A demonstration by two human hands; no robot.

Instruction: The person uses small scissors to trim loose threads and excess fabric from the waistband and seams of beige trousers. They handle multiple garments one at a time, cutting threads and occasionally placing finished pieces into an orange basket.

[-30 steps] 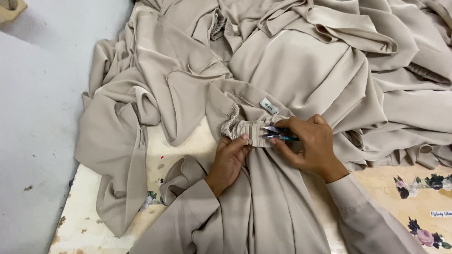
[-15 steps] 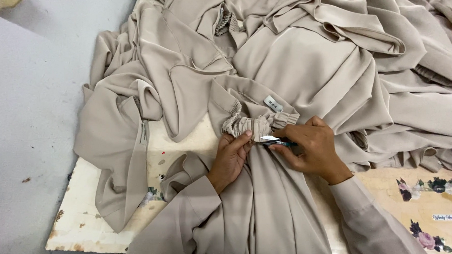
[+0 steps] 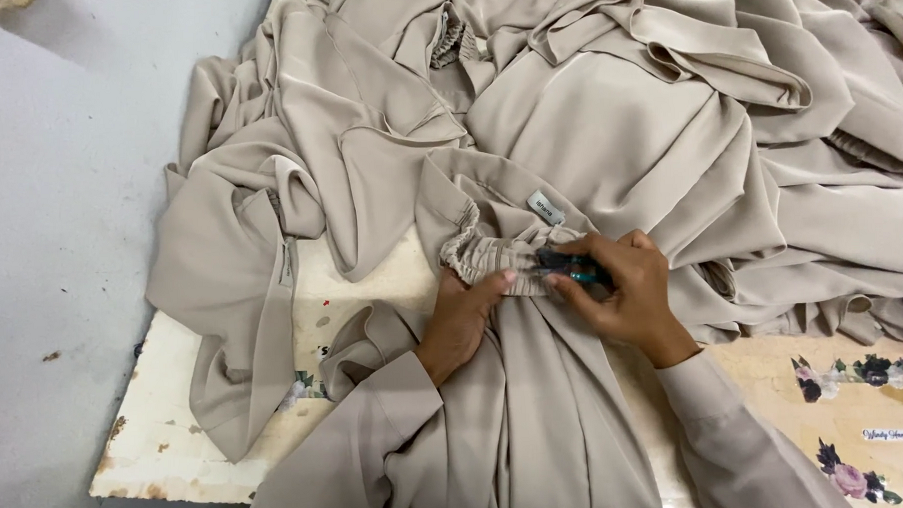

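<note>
Cream, chipped desk (image 3: 178, 434) with flower prints at the near right; heaped across it from near to far right, beige garments (image 3: 607, 128), draped over the left edge; beneath, on the left, grey floor (image 3: 51, 248).

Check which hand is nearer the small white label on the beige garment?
Right. The right hand sits just below-right of the white label; the left hand is farther down-left, pinching the gathered waistband.

I see my left hand (image 3: 464, 319) pinching the gathered elastic waistband (image 3: 492, 258) of a beige garment (image 3: 618, 148), while my right hand (image 3: 623, 293) holds small snips (image 3: 572, 273) against it, near the table's (image 3: 178, 434) front edge.
</note>
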